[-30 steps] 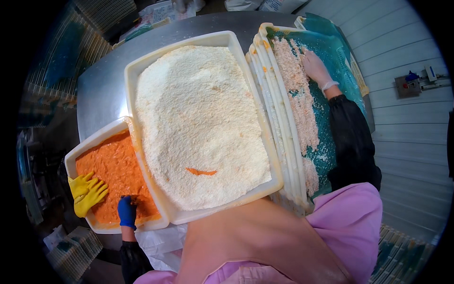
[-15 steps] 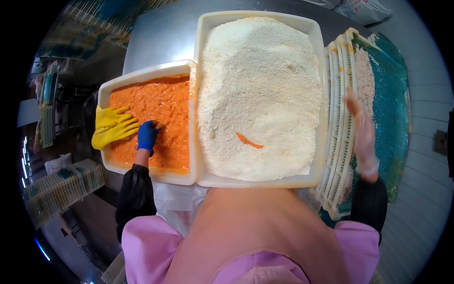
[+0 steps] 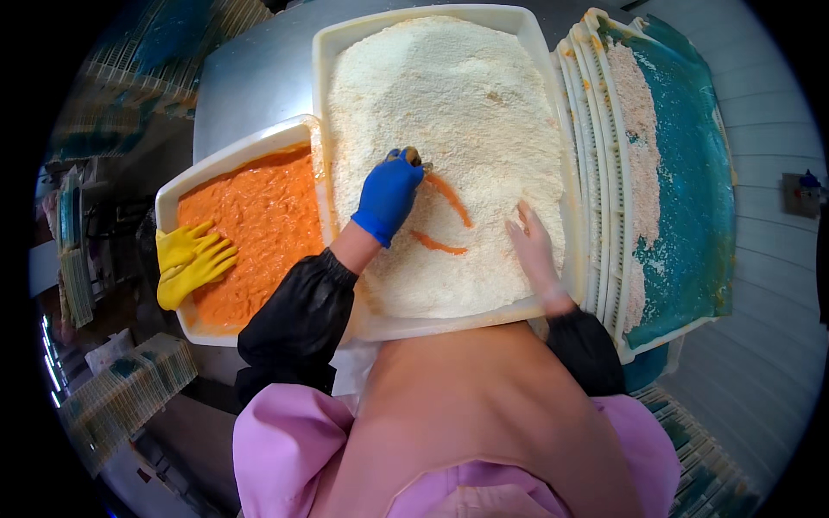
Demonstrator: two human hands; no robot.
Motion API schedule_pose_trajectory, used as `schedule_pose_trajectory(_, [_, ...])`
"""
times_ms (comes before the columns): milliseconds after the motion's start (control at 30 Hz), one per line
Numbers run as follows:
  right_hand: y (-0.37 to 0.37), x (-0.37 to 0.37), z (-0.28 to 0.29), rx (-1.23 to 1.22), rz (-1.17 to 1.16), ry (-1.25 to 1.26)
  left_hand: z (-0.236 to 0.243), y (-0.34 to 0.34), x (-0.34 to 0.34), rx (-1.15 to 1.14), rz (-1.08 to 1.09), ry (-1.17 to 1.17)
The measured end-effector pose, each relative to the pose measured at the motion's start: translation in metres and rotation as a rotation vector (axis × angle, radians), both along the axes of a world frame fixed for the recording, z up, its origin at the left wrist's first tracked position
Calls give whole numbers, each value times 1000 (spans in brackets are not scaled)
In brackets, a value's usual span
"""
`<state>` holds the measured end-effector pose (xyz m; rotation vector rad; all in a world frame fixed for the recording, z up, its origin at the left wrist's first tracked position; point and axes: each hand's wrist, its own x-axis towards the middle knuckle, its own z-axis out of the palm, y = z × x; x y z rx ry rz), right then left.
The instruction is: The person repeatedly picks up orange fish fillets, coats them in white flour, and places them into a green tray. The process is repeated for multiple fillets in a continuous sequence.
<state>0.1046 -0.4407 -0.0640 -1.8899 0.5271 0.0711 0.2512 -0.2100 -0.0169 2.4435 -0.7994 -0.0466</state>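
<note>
My left hand point(image 3: 389, 195), in a blue glove with soiled fingertips, is closed at the upper end of an orange batter-coated strip point(image 3: 451, 201) over the pale breadcrumbs point(image 3: 466, 104). A second orange strip point(image 3: 439, 243) lies on the crumbs just below it. My right hand point(image 3: 536, 250), in a thin clear glove, hovers at or touches the crumbs near the right side, fingers apart and holding nothing. The crumbs heap up in a large white tub point(image 3: 321, 86). Left of it, a smaller white tub point(image 3: 173, 186) holds wet orange batter point(image 3: 259, 224) with pieces in it.
A yellow rubber glove point(image 3: 192, 261) lies over the small tub's left rim. At right stand stacked white trays point(image 3: 596, 173); the top one has green mesh point(image 3: 691, 207) and a row of crumbed pieces point(image 3: 636, 147). Under the tubs is a metal table point(image 3: 250, 86).
My left hand has moved right from the batter to the crumb tub, bringing a second orange strip. My right hand has come left from the tray stack to over the crumbs.
</note>
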Motion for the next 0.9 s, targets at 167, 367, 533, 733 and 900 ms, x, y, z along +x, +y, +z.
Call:
schedule_pose_trajectory(167, [76,74,8,-319,244,-133,4,25,20,-64,70,-122])
schedule_pose_trajectory(367, [35,69,27,-38,135,-68,31,135,-15,159,197,-172])
schedule_pose_trajectory(533, [-26,69,141,319,-171,-75,-55,231,-96,693,126,0])
schedule_pose_trajectory(733, [-186,66,176,-61,-366,-20,-29,220,-91,462,134,143])
schedule_pose_trajectory(900, [-235,26,117,-939,-17,-67,-29,218,-98,527,146,174])
